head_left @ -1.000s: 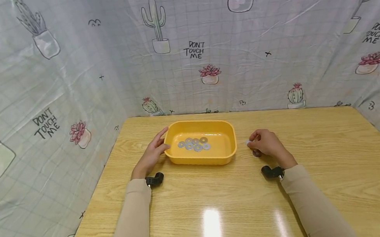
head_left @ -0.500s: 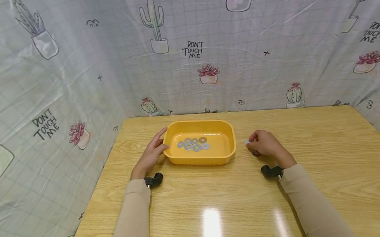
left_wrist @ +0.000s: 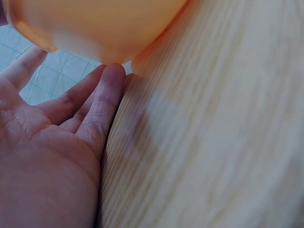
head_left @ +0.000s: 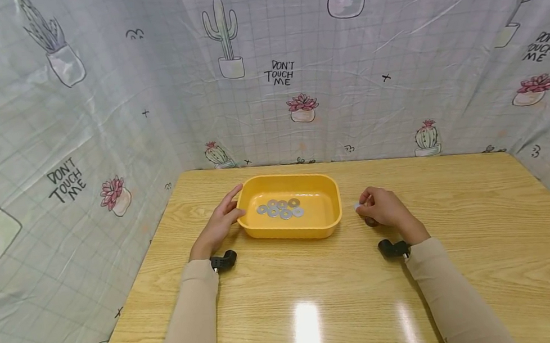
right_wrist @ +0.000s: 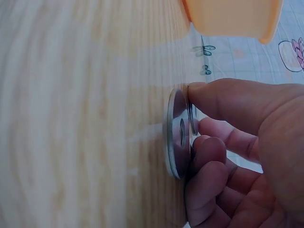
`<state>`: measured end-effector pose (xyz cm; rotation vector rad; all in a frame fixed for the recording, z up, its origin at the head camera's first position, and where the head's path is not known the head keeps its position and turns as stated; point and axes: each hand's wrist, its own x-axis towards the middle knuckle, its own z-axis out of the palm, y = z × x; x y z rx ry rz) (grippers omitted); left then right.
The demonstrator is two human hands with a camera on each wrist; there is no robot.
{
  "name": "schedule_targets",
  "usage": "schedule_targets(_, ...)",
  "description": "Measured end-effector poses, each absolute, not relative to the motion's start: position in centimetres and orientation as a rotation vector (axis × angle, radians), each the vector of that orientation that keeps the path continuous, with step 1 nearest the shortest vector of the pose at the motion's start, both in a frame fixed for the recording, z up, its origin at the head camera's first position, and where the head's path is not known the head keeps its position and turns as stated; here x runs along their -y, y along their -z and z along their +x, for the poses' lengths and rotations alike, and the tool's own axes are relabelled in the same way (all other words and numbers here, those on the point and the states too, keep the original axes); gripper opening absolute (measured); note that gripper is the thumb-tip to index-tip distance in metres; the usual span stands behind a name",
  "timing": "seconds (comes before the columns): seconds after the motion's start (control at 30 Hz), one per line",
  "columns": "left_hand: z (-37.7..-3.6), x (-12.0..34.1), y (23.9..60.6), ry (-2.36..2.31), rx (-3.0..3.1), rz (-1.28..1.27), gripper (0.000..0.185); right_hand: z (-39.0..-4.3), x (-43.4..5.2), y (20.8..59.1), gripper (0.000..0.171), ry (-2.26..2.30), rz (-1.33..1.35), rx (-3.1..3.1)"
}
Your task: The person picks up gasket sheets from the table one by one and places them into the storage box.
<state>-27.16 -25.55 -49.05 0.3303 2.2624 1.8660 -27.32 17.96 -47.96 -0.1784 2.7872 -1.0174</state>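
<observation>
On the table stands a yellow tray (head_left: 312,231) with several flat metal washers (head_left: 286,214) lying together on its floor. My left hand (head_left: 216,230) rests at the tray's left end, fingers spread and fairly straight. In the left wrist view, fingertips (left_wrist: 114,76) meet the outside of the tray wall. Right of the tray, my right hand (head_left: 385,207) pinches a thin washer (right_wrist: 193,116) between thumb and fingers, low over the table. Another washer (right_wrist: 178,135), darker from above, lies on the table close beside these fingers, partly under the hand in the head view.
The wooden table (head_left: 250,310) reaches to a patterned cloth (head_left: 269,121) hung behind it and along the left side. Black wrist cameras (head_left: 224,260) sit at both cuffs. Bright light reflections streak the table's front.
Hands, tray and washers hold nearly the same places throughout. Only a slight shift of the head view shows.
</observation>
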Motion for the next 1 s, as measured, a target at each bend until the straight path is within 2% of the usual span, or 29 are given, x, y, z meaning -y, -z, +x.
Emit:
schedule_targets(0.4,-27.2,25.5,49.2,-1.875,-2.247,0.318,0.065,-27.6,-17.2,46.9,0.019,0.699,-0.291,-2.861)
schedule_targets(1.0,-27.2,25.4,49.1,-1.885,-2.246,0.314,0.065,-27.6,-16.9,46.6,0.017,0.651,-0.393,-2.901)
